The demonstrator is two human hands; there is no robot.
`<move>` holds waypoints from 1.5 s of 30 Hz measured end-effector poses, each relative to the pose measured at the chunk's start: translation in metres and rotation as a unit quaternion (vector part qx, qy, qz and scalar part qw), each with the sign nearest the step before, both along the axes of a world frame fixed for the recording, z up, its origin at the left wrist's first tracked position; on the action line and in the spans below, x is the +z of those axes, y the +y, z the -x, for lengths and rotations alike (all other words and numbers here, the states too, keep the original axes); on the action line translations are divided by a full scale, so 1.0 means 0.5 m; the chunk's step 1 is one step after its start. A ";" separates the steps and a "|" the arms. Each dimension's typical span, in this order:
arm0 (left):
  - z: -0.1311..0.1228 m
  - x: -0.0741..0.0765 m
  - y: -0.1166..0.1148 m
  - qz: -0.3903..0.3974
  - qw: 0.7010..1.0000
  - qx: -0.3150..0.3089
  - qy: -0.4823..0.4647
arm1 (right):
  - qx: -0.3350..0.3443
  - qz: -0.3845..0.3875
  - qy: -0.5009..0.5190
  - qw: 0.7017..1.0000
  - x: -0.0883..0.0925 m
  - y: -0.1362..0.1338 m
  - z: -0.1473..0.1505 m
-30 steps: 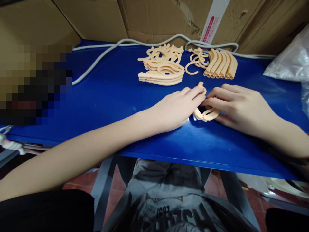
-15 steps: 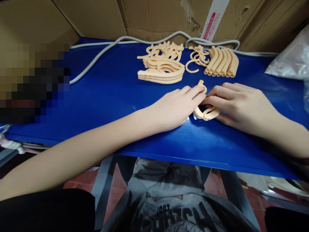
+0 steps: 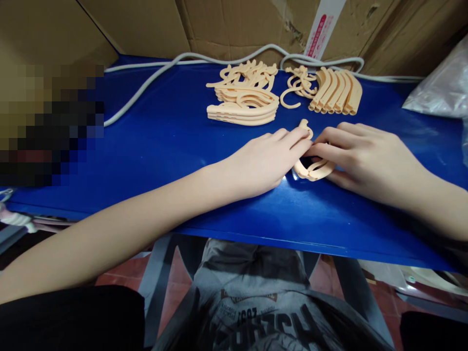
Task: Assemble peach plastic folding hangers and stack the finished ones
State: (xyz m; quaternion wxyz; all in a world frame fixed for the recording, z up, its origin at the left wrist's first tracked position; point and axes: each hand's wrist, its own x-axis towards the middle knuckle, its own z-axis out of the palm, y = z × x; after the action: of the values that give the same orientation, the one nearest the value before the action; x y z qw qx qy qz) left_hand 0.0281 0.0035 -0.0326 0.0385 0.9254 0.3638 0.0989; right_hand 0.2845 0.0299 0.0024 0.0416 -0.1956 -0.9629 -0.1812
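Both hands meet around a cream plastic piece [image 3: 313,173] with curved arms, low over the blue table. My left hand [image 3: 266,158] grips its left side, fingers pressed over the upper part. My right hand [image 3: 360,158] closes on its right side, thumb underneath and fingertips touching those of the left. The fingers hide the middle of the piece. Behind the hands lie stacked cream curved parts [image 3: 241,116], a small heap of cream hooks [image 3: 290,100] and a row of cream curved arms [image 3: 336,92].
A white cable [image 3: 146,90] runs along the back of the blue table [image 3: 164,146], before cardboard boxes [image 3: 234,29]. A clear plastic bag [image 3: 438,90] sits at the right. The far left is pixelated. Below the front edge, a grey printed garment [image 3: 252,292] shows.
The whole view has shifted very slightly. Both hands keep nearly the same grip on the cream piece.
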 end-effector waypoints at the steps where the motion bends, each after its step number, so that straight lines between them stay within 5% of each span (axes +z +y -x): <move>1: -0.001 0.001 0.000 0.001 1.000 0.000 0.001 | -0.004 0.003 0.001 1.000 0.000 -0.001 0.000; 34: -0.025 0.035 -0.014 0.025 0.995 0.034 0.089 | 0.040 -0.037 0.017 0.998 -0.003 0.003 -0.004; 45: -0.013 0.010 -0.008 -0.014 0.999 0.009 0.051 | 0.002 -0.005 -0.002 1.000 -0.001 0.002 -0.005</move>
State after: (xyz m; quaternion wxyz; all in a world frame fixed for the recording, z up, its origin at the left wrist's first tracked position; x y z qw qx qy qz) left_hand 0.0345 -0.0003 -0.0276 0.0059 0.9265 0.3717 0.0575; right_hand 0.2870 0.0310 0.0018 0.0406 -0.1934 -0.9623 -0.1867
